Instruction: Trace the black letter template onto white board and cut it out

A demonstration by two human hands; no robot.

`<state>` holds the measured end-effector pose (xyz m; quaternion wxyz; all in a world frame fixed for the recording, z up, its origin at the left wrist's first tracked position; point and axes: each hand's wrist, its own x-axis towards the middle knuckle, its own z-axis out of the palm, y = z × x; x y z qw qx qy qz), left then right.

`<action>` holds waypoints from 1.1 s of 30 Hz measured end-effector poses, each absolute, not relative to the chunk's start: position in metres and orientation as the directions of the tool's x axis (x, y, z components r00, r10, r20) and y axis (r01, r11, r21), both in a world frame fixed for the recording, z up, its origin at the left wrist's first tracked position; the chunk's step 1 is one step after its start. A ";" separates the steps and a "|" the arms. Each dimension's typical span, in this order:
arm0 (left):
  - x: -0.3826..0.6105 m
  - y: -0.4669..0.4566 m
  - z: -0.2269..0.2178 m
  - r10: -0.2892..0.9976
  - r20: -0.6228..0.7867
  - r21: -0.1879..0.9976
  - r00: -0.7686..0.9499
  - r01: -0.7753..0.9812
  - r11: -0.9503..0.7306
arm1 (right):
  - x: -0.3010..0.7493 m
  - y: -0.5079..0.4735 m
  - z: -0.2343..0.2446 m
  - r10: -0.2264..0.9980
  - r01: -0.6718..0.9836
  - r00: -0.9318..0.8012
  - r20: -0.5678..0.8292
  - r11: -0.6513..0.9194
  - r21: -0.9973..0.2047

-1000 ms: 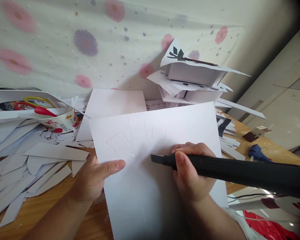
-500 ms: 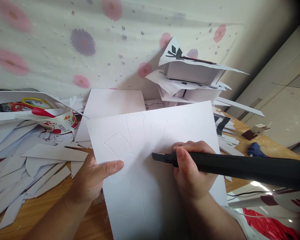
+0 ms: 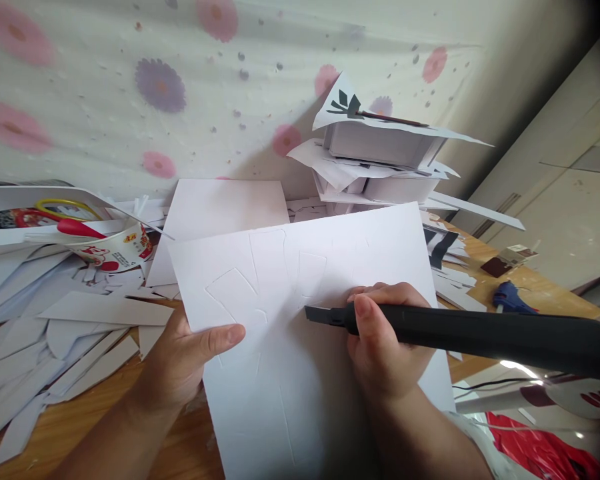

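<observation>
Between both hands, white card sheet (image 3: pixel 300 373) bears faint scored outlines.

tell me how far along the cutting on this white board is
Done: several outlines already scored into the white foam board. In hand: the left hand grips its edge while the right hand holds the black utility knife over it. Left: the scored shapes remain in the sheet, not lifted out.

Wooden table (image 3: pixel 540 293), paper offcuts (image 3: pixel 55 333), glue gun (image 3: pixel 513 298)
</observation>
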<state>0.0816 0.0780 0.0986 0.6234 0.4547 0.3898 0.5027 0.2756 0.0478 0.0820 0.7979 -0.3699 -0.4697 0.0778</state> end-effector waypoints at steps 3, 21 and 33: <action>0.081 0.078 0.098 0.980 -0.019 0.959 0.199 -0.275 0.075 | 0.277 0.047 0.081 0.462 0.212 0.543 0.701 0.733 -0.647; 0.081 0.077 0.100 0.971 0.009 0.959 0.239 -0.279 0.059 | 0.288 0.052 0.081 0.437 0.200 0.645 0.627 0.695 -0.691; 0.081 0.078 0.099 0.969 -0.019 0.958 0.246 -0.272 0.088 | 0.284 0.049 0.083 0.438 0.163 0.564 0.700 0.772 -0.614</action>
